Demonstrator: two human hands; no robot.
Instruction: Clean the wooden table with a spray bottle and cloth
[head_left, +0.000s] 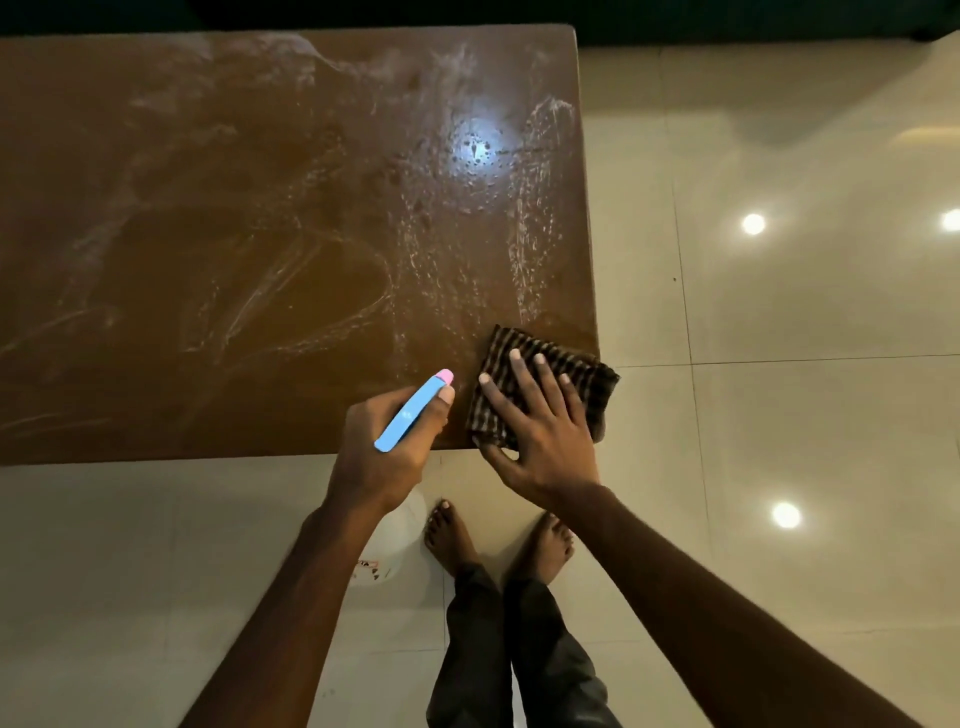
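Cloth sits on the near right corner of the wooden table, with its right side hanging past the table edge. It looks soft, folded and probably damp, so it'd likely bunch or skid under fingertips alone; flat pressure across the middle seems the right hold. Right hand does that: fingers straight and spread, palm down on the cloth, arm coming in from near right. Spray bottle is in the left hand, just left of the cloth over the near table edge. Fingers curl round the neck under the blue head, pink nozzle pointing far-right (pale body hangs below the hand, mostly hidden). Probably light plastic, slick if wet, so the neck grip makes sense. Hands are close but not touching. Wet streaks and droplets cover most of the tabletop.
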